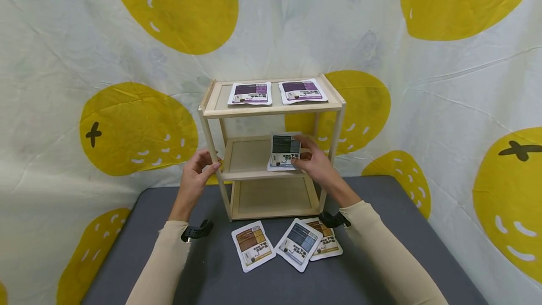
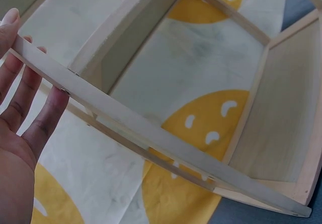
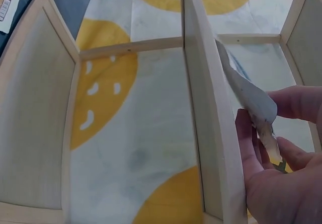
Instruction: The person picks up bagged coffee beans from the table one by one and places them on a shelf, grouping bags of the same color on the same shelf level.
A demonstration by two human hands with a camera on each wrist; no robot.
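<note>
A three-tier wooden shelf rack (image 1: 247,156) stands on the table against the cloth. My right hand (image 1: 317,164) pinches a flat white packet (image 1: 282,147) with a dark blue-grey label, at the right part of the middle tier. In the right wrist view this packet (image 3: 249,95) shows edge-on, tilted and bent, thumb and fingers on opposite sides, close by the tier's front edge. My left hand (image 1: 196,173) grips the rack's left front post (image 2: 131,116), thumb on one side and fingers on the other. Two purple-labelled packets (image 1: 251,93) lie side by side on the top tier.
In front of the rack, an orange-brown packet (image 1: 253,246) lies on the grey table (image 1: 203,267). To its right, a blue-labelled packet (image 1: 298,244) overlaps another orange-brown packet (image 1: 328,244). A white cloth with yellow fruit prints (image 1: 139,128) hangs behind.
</note>
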